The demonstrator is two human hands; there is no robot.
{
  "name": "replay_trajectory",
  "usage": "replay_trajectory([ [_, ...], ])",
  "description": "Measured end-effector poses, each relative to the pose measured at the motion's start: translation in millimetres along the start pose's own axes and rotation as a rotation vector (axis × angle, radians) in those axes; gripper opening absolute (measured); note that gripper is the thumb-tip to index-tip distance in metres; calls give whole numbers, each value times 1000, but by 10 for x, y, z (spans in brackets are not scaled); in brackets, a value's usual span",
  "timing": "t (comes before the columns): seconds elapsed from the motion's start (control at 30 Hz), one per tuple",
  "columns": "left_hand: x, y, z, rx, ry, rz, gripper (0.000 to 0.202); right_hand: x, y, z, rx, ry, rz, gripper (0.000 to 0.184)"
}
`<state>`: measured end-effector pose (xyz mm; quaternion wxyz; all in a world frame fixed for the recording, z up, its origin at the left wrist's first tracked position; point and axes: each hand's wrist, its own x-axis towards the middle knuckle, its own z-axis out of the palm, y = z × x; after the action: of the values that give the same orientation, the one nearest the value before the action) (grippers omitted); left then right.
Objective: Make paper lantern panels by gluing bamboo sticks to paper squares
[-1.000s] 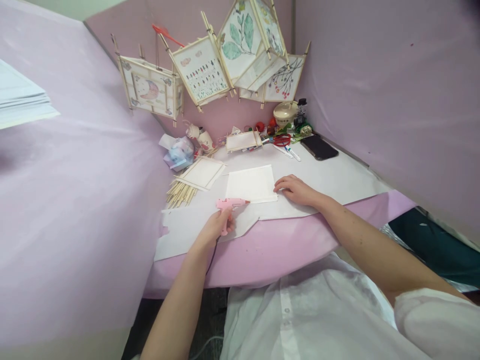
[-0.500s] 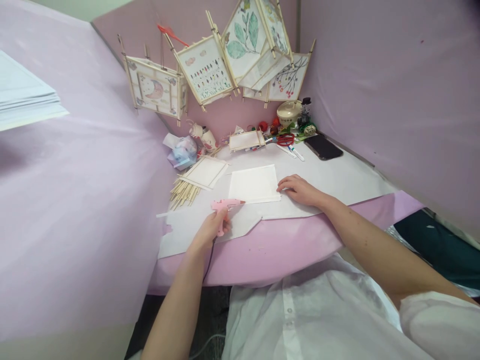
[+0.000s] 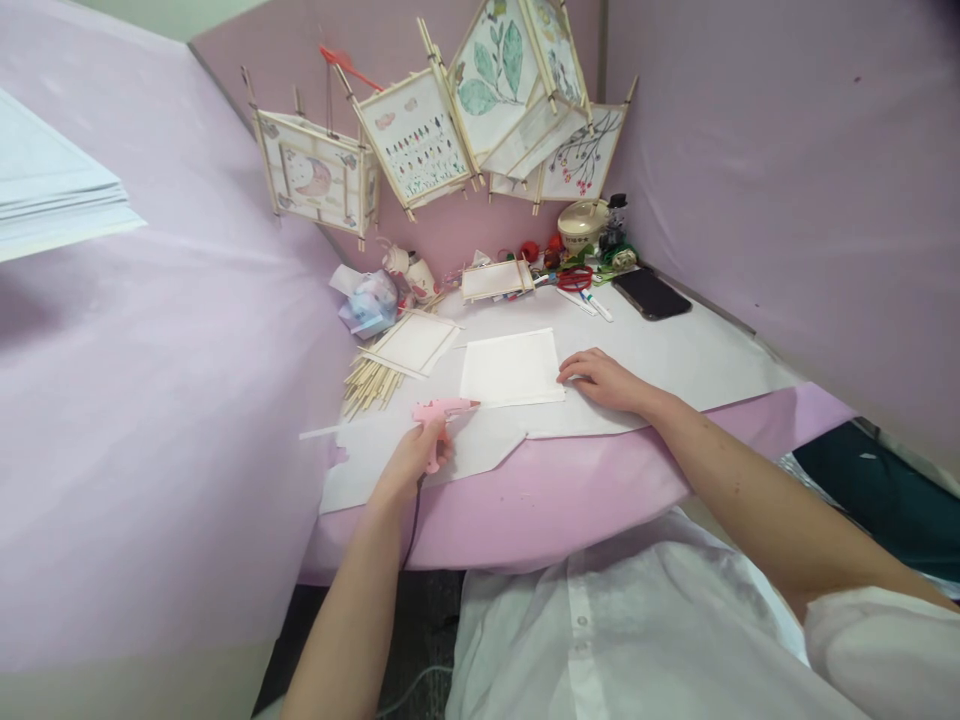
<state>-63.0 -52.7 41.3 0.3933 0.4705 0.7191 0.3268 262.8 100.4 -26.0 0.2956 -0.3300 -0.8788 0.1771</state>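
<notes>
My left hand point(image 3: 421, 452) is wrapped round the handle of a pink hot glue gun point(image 3: 441, 409), its nozzle pointing right, close to the near left corner of a white paper panel point(image 3: 513, 368). The panel lies flat on the white-covered table point(image 3: 660, 352). At the panel's right edge rests my right hand point(image 3: 600, 380), fingers stretched out and slightly bent, the fingertips touching or just beside the edge. A dark cord runs down from the glue gun past the table's near edge.
To the left, a stick-framed paper panel point(image 3: 412, 342) overlaps a bundle of thin wooden sticks point(image 3: 373, 385). Behind are a smaller framed panel point(image 3: 497, 281), red-handled scissors point(image 3: 575, 278), pens point(image 3: 598, 305), a phone point(image 3: 651, 294) and a lidded tub point(image 3: 581, 228). Painted paper lanterns point(image 3: 416, 135) hang above.
My left hand and the glue gun have shifted a little to the left, away from the panel's near edge. My right hand stays by the panel's right edge.
</notes>
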Motion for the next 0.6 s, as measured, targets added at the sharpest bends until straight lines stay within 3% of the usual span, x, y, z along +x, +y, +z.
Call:
replay_trajectory([
  [0.13,4,-62,-100,-77,-55,-13,47,-2,7,5,0,9,-14,29],
  [0.6,-14,-70,-112,12,15,-22,48,-10,21,17,-12,3,-19,29],
])
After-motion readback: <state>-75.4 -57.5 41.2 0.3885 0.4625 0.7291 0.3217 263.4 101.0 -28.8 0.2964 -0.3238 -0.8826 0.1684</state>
